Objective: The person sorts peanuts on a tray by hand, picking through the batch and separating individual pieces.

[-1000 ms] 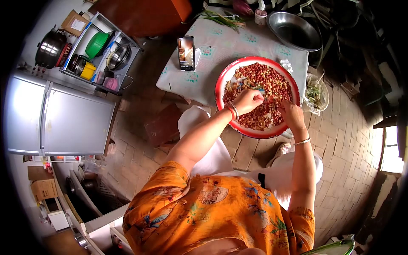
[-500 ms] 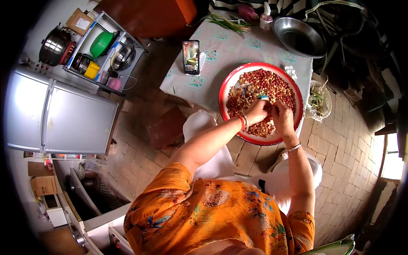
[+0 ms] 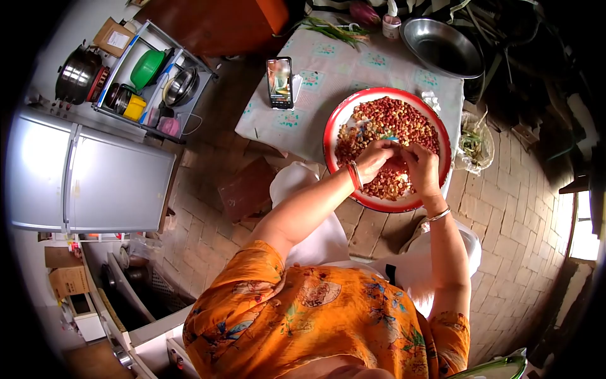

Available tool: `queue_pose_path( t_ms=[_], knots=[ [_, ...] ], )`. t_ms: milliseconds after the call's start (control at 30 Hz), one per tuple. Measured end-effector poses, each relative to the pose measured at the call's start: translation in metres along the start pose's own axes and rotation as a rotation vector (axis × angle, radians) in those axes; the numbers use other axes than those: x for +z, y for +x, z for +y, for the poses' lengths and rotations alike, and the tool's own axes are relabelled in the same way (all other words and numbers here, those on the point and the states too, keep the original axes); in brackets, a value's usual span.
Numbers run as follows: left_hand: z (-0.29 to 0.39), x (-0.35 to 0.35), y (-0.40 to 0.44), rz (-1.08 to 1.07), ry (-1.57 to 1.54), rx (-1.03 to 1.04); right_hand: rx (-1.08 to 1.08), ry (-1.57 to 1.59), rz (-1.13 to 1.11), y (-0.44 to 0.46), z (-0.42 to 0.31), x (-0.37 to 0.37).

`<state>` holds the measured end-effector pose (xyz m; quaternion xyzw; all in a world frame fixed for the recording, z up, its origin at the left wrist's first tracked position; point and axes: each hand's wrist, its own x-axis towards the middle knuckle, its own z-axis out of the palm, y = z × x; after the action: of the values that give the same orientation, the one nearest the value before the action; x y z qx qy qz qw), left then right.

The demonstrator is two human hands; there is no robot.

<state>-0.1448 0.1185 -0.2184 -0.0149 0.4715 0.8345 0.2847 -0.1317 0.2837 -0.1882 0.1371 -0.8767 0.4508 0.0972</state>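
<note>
A round white tray with a red rim [image 3: 331,140] holds many small red and tan kernels [image 3: 404,117], which look like peanuts or beans. Over its middle, my left hand [image 3: 377,156] and my right hand [image 3: 423,165] meet at the fingertips. The fingers of both are pinched together, and what they hold is too small to make out. Just above the fingertips, a bit of blue and white [image 3: 390,139] shows among the kernels. The tray overhangs the near edge of the table.
On the patterned tablecloth [image 3: 341,69] stand a propped phone [image 3: 279,82], green stalks [image 3: 331,30], a small bottle [image 3: 391,26] and a metal basin [image 3: 442,47]. A lined basket [image 3: 486,151] is right of the table. A fridge [image 3: 117,180] and a shelf rack [image 3: 151,85] stand left.
My hands were apart over the tray one second ago; the right has moved in to meet the left. Since half a second ago both have shifted only slightly, still together.
</note>
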Motion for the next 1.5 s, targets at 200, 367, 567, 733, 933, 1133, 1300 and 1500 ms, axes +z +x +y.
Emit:
queue_pose_path(
  t_ms=[200, 367, 567, 733, 933, 1133, 1300, 1500],
  knots=[
    [-0.006, -0.006, 0.002, -0.057, -0.169, 0.004, 0.142, 0.138, -0.025, 0.001, -0.018, -0.007],
    [-0.001, -0.004, 0.002, -0.09, -0.203, 0.022, -0.002, 0.104, 0.039, 0.003, -0.009, -0.002],
    [0.008, 0.004, -0.002, -0.015, -0.183, -0.004, -0.081, 0.038, 0.037, 0.005, -0.003, -0.001],
    [0.007, 0.004, -0.004, -0.05, -0.152, -0.004, -0.056, -0.004, 0.055, 0.003, -0.007, -0.003],
    [-0.002, -0.011, 0.004, -0.105, -0.226, 0.069, 0.019, 0.013, 0.137, 0.003, 0.001, -0.002],
    [0.022, -0.012, -0.005, -0.116, -0.245, -0.02, 0.286, 0.434, 0.038, 0.005, 0.018, -0.016],
    [0.023, -0.013, -0.006, -0.162, -0.157, 0.057, 0.318, 0.261, -0.216, -0.004, 0.021, -0.01],
    [0.024, -0.008, -0.008, -0.175, -0.111, 0.119, 0.113, 0.007, -0.176, -0.015, 0.021, -0.003]
  ],
)
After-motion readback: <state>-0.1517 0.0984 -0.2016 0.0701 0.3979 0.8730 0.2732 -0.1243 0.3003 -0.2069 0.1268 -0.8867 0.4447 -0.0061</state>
